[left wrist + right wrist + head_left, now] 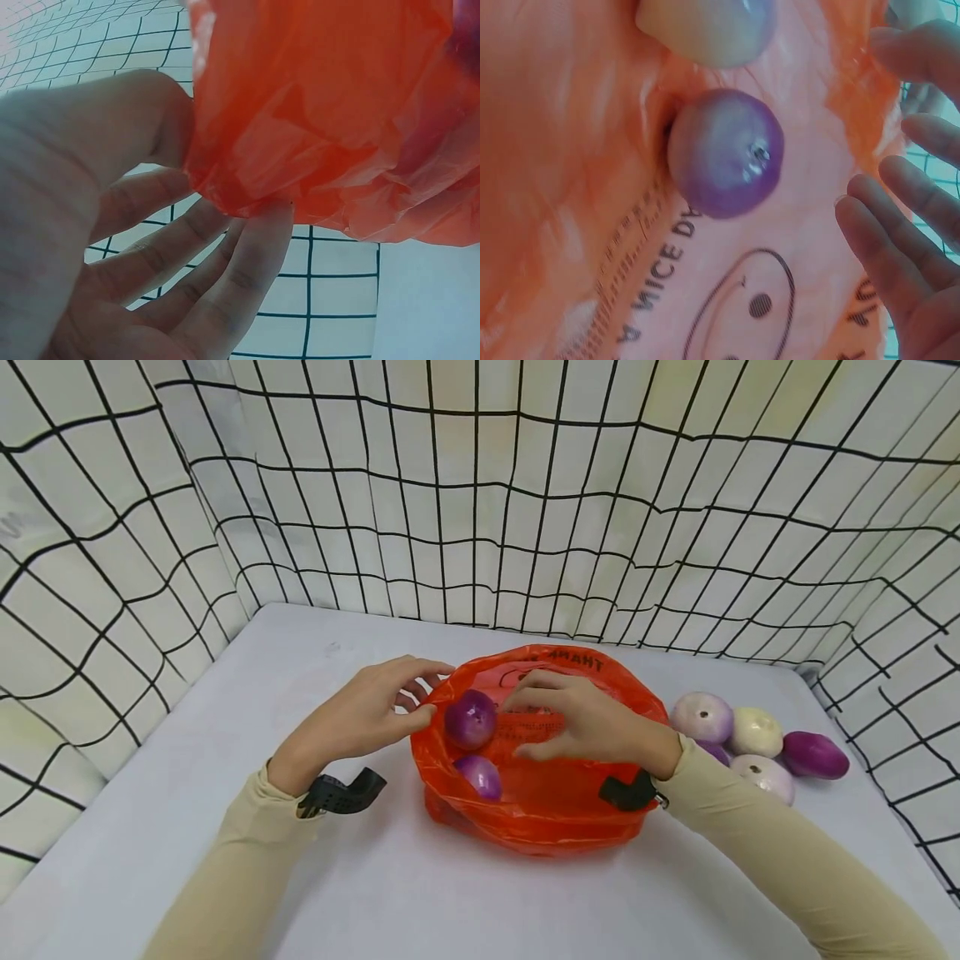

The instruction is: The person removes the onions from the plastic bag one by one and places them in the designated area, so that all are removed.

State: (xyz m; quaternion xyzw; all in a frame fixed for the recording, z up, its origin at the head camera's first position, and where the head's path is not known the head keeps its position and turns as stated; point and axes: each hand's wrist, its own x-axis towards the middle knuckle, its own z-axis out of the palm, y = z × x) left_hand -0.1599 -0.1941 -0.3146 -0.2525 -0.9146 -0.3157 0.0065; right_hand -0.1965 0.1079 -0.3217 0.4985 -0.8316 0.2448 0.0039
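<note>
A red-orange plastic bag (536, 827) stands on the table with its mouth spread wide. Inside it, towards the left, lie a purple onion (470, 720) and a paler purple onion (478, 777). My left hand (375, 706) holds the bag's left rim, with the plastic between thumb and fingers; the thumb tip is hidden in the left wrist view. Over the bag's mouth, my right hand (592, 718) has its fingers spread and holds nothing. The right wrist view shows this hand apart from a purple onion (726, 154), with printed lettering on the plastic around it.
Several onions sit on the table right of the bag, among them a whitish-purple onion (702, 717), a pale yellow onion (756, 732) and a dark purple onion (815, 755). Black netting (476, 485) over white walls surrounds the white table (360, 893) at the back and sides.
</note>
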